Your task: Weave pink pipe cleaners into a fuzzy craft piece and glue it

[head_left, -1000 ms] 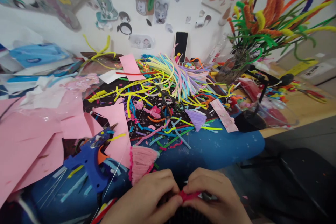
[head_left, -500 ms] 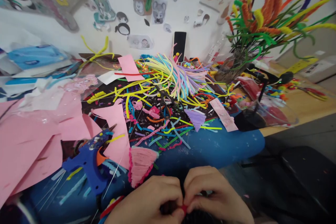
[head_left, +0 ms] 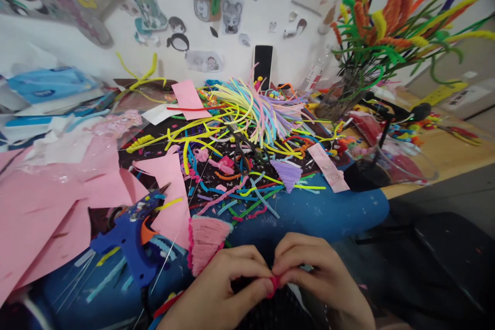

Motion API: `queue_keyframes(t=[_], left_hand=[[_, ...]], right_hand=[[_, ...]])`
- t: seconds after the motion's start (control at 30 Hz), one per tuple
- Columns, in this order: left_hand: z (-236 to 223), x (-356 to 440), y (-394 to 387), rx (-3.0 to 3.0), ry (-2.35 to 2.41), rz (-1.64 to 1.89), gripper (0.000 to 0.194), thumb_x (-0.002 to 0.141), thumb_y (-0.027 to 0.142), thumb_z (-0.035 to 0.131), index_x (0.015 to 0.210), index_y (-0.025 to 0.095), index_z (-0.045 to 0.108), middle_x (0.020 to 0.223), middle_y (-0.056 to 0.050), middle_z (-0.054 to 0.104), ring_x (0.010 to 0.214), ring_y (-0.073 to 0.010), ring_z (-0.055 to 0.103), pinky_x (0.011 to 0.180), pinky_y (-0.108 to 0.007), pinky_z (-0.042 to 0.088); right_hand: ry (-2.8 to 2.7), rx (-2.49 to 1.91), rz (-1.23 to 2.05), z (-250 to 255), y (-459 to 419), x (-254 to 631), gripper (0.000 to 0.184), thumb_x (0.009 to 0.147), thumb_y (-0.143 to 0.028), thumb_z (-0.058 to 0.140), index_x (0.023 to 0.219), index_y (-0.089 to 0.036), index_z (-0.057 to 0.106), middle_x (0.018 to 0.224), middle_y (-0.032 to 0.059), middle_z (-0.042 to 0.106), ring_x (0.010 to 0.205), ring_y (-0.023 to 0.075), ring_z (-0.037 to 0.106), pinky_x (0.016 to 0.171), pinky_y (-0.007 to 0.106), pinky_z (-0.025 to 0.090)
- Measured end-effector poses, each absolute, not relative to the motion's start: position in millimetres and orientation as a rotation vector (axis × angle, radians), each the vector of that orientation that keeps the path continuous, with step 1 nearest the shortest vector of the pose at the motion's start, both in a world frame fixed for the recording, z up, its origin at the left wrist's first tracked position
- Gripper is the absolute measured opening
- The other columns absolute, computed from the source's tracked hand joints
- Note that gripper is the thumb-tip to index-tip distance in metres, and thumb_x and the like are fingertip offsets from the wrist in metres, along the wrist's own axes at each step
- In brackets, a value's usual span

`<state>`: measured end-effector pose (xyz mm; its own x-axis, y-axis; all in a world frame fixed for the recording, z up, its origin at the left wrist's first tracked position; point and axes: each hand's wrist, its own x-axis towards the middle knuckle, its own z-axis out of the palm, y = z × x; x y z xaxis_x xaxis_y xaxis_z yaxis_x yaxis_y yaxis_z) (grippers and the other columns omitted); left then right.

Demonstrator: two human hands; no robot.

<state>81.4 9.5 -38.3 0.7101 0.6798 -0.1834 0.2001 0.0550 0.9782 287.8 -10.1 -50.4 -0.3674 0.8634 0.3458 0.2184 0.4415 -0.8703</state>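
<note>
At the bottom of the head view, my left hand [head_left: 235, 284] and my right hand [head_left: 311, 268] meet fingertip to fingertip. Both pinch a small bright pink fuzzy piece [head_left: 274, 284], which looks like pipe cleaner; most of it is hidden by my fingers. Just beyond my left hand lies a pink pipe-cleaner triangle [head_left: 207, 241] with a darker pink scalloped edge. A blue glue gun [head_left: 129, 242] rests to the left of it. Farther back sits a purple pipe-cleaner triangle [head_left: 287, 174].
A bundle of pastel pipe cleaners [head_left: 263, 113] lies mid-table among loose cut pieces and scissors [head_left: 242, 152]. Pink sheets [head_left: 34, 216] cover the left side. A vase [head_left: 336, 98] of pipe-cleaner stems stands at right, near a black stand [head_left: 367, 175]. A phone [head_left: 263, 64] leans against the wall.
Both hands have risen slightly, with the pink piece still pinched between them. More of that piece now shows below the fingertips. The camera view has shifted a little.
</note>
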Motion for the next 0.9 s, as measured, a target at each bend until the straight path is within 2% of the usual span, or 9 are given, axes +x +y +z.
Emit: queue_keyframes(t=[0.17,0.37,0.5,0.63,0.77,0.9], left_hand=[[-42.1,90.6,4.4,1.125,0.83,0.483,0.016,0.085,0.029,0.065,0.084,0.015,0.071,0.069,-0.003,0.068,0.067,-0.0145,0.062,0.065,-0.024,0.046],[-55.8,102.7,-5.2,0.786,0.697,0.541,0.037,0.071,0.047,0.08,0.075,0.013,0.068,0.064,-0.003,0.068,0.057,-0.0137,0.063,0.062,-0.026,0.049],[-64.0,108.2,-4.5,0.715,0.628,0.559,0.035,0.067,0.045,0.083,0.067,0.012,0.07,0.061,-0.002,0.066,0.052,-0.0117,0.06,0.059,-0.025,0.048],[-71.6,112.8,-5.1,0.612,0.597,0.59,0.034,0.063,0.042,0.086,0.06,0.013,0.07,0.058,0.001,0.06,0.046,-0.0084,0.053,0.049,-0.021,0.043],[-77.3,113.6,-7.3,0.634,0.6,0.724,0.028,0.066,0.037,0.086,0.06,0.014,0.071,0.059,0.001,0.059,0.048,-0.0078,0.052,0.049,-0.02,0.041],[-78.9,111.7,-7.8,0.725,0.653,0.885,0.023,0.072,0.034,0.083,0.063,0.015,0.072,0.061,0.002,0.057,0.052,-0.0081,0.052,0.053,-0.021,0.041]], right_hand=[[-1.754,-0.94,0.962,-55.7,-4.1,289.1,0.019,0.09,-0.035,0.066,0.086,-0.018,0.074,0.074,0.004,0.072,0.067,0.0143,0.068,0.062,0.021,0.055],[-1.653,-0.943,0.931,-56.6,-5.1,288.0,0.021,0.087,-0.039,0.07,0.081,-0.019,0.074,0.068,0.0036,0.071,0.064,0.0154,0.066,0.056,0.023,0.054],[-1.685,-0.979,0.902,-51.5,-9.0,290.0,0.021,0.086,-0.036,0.072,0.074,-0.018,0.073,0.067,0.0039,0.068,0.06,0.0145,0.064,0.053,0.023,0.052],[-1.728,-1.003,0.813,-48.2,-13.9,288.8,0.014,0.087,-0.028,0.07,0.077,-0.018,0.073,0.07,0.0031,0.068,0.063,0.0137,0.066,0.056,0.021,0.054],[-1.742,-1.095,0.625,-46.8,-21.6,278.6,0.007,0.088,-0.021,0.069,0.083,-0.019,0.072,0.073,0.0029,0.07,0.065,0.0137,0.068,0.059,0.02,0.055],[-1.684,-1.185,0.453,-47.9,-29.4,264.7,0.006,0.087,-0.015,0.066,0.086,-0.019,0.07,0.073,0.0022,0.07,0.062,0.0129,0.066,0.055,0.019,0.055]])
